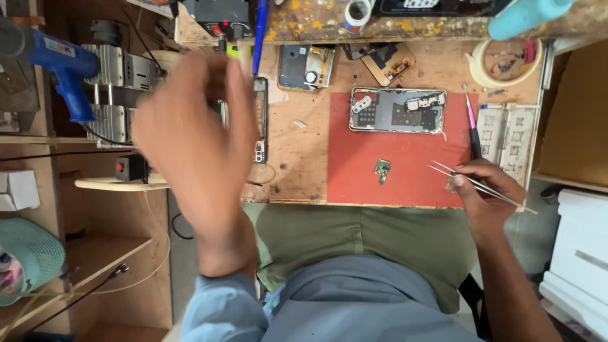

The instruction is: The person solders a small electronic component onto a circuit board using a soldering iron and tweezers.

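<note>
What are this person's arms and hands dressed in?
Both hands, left hand and right hand, are bare: no gloves, and no rings or watch that show. The left arm has a light blue sleeve ending near the wrist. The right forearm is uncovered as far as the picture shows.

A blue heat gun (60, 66) lies at left, a tape roll (506, 60) at the bench's back right.

We see slim silver tweezers (476, 182) lying nearly flat, pinched near their rear end, tips directed left over the red mat's right part. We note a small green circuit board (382, 170) resting flat on that mat, well left of the tips and below an opened phone (398, 110), which lies face-down with its internals exposed.
</note>
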